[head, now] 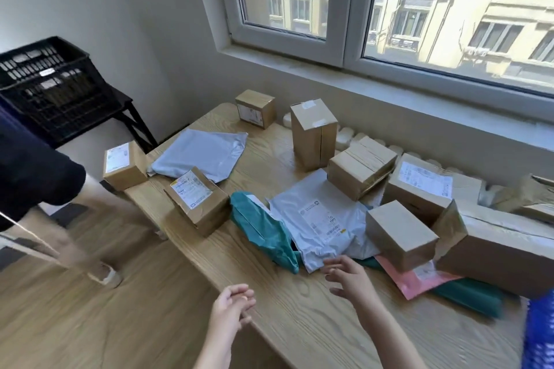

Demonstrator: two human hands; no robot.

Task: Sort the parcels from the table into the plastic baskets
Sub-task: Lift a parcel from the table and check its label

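Several cardboard boxes and plastic mailers lie on the wooden table (284,308). A white mailer (317,219) with a label lies near the front, beside a teal mailer (263,231). My right hand (344,275) hovers with spread fingers just in front of the white mailer and holds nothing. My left hand (232,305) hangs at the table's front edge, its fingers loosely curled and empty. A black plastic basket (48,84) stands at the far left on a dark stand.
Another person (36,177) in a dark shirt stands at the left, one foot (105,274) near the table corner. A small labelled box (123,166) sits at the table's left end. A large box (494,252) and a pink mailer (416,280) crowd the right. A blue basket edge (539,335) shows bottom right.
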